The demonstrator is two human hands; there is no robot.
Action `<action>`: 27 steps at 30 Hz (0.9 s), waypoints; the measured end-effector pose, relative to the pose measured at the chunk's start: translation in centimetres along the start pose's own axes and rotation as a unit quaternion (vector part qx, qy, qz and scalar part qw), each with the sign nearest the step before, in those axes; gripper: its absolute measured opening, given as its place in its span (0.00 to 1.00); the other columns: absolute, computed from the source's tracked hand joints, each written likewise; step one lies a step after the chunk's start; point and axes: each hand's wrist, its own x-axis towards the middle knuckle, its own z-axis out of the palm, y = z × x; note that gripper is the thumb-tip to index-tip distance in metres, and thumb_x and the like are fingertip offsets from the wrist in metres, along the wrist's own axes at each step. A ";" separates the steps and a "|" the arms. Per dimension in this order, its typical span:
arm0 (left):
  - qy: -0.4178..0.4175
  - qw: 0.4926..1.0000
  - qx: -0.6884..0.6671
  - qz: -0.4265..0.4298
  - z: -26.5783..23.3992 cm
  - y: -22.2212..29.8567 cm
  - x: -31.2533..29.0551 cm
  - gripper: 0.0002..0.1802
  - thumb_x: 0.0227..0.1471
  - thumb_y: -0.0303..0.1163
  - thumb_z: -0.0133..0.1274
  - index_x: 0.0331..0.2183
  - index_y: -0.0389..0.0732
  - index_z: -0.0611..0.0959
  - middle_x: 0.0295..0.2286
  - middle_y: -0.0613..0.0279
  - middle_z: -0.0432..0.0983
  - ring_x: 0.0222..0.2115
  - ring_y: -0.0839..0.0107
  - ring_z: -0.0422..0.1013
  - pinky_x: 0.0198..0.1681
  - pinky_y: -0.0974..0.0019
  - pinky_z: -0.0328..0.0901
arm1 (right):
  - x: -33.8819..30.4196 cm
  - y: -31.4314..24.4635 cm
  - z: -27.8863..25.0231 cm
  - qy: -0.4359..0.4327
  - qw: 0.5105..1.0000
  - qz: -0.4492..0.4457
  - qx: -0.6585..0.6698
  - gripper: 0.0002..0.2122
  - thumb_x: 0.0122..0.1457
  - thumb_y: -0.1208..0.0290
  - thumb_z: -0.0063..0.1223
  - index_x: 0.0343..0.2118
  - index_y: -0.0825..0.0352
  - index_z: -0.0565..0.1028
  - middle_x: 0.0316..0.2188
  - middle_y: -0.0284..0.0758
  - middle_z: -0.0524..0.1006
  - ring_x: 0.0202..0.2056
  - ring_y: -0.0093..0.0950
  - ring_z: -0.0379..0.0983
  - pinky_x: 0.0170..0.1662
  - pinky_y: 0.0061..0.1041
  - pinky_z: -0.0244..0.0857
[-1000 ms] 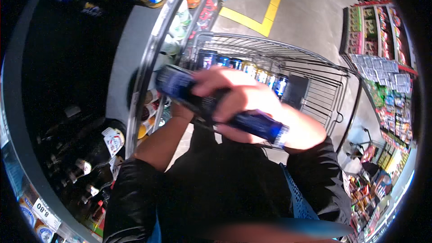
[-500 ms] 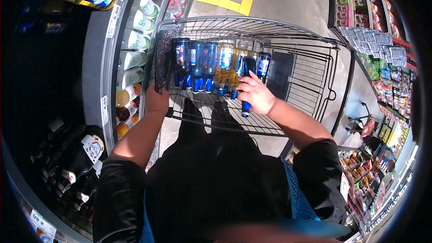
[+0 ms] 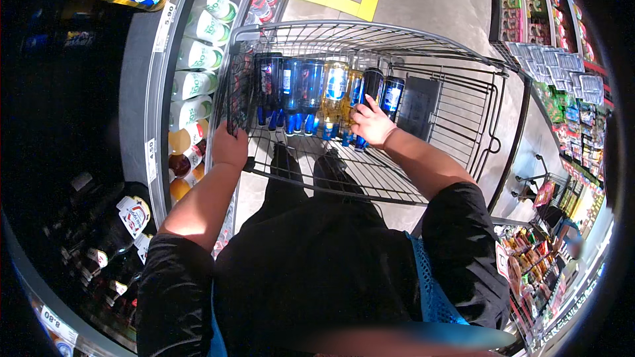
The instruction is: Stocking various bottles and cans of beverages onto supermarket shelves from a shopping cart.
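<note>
A dark shelf unit runs down the left side, and beside it stands a wire shopping cart, with a row of bottles inside, their narrow capped ends toward the person. Whether they lie flat or lean on the mesh is hard to tell from this steep, bent view. In the row come blue bottles, then amber bottles, then the dark bottle under the right hand, with a blue-labelled bottle just to its right.

To settle the dark bottle well, I would keep it in line with its neighbours, ease it down rather than drop it, and let go only once it bears on the cart or the next bottle, since glass, if that is what it is, could knock or roll. Steadying the cart seems worthwhile meanwhile.

The left hand is curled closed at the cart's near left edge and seems to have hold of it, its fingertips hidden. The right hand is partly closed around the dark bottle's narrower portion, one digit reaching up along its side, the others bent across it
</note>
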 end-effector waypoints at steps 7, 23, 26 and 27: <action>0.020 1.000 -0.010 -0.002 0.7 -0.9 0.3 0.26 0.51 0.42 0.55 0.45 0.31 0.79 0.40 0.38 0.78 0.43 0.41 0.74 0.49 0.46 0.68 | -0.7 0.4 1.6 -0.018 1.000 -0.004 -0.022 0.08 0.54 0.60 0.54 0.32 0.53 0.82 0.46 0.31 0.75 0.59 0.36 0.64 0.68 0.60 0.46; -0.037 0.999 0.008 -0.038 0.0 -0.2 0.3 0.32 0.53 0.43 0.54 0.53 0.31 0.76 0.47 0.38 0.76 0.49 0.43 0.72 0.55 0.49 0.65 | -2.4 -0.2 6.4 -0.123 0.992 -0.023 -0.033 0.13 0.58 0.63 0.48 0.39 0.58 0.83 0.51 0.34 0.74 0.64 0.39 0.60 0.72 0.55 0.40; -0.037 0.999 0.009 -0.037 -0.5 0.3 0.2 0.30 0.53 0.43 0.54 0.52 0.30 0.76 0.45 0.39 0.77 0.48 0.43 0.73 0.54 0.49 0.66 | -2.4 -0.3 6.3 -0.171 0.985 -0.023 -0.028 0.13 0.58 0.63 0.48 0.38 0.57 0.84 0.51 0.34 0.73 0.64 0.39 0.60 0.72 0.53 0.40; -0.028 0.999 0.012 -0.034 -0.7 0.5 0.2 0.30 0.53 0.43 0.54 0.52 0.30 0.76 0.45 0.39 0.77 0.48 0.43 0.73 0.54 0.49 0.66 | -2.4 -0.3 6.3 -0.194 0.980 -0.019 -0.032 0.13 0.59 0.64 0.48 0.39 0.58 0.83 0.54 0.33 0.73 0.66 0.38 0.58 0.72 0.53 0.39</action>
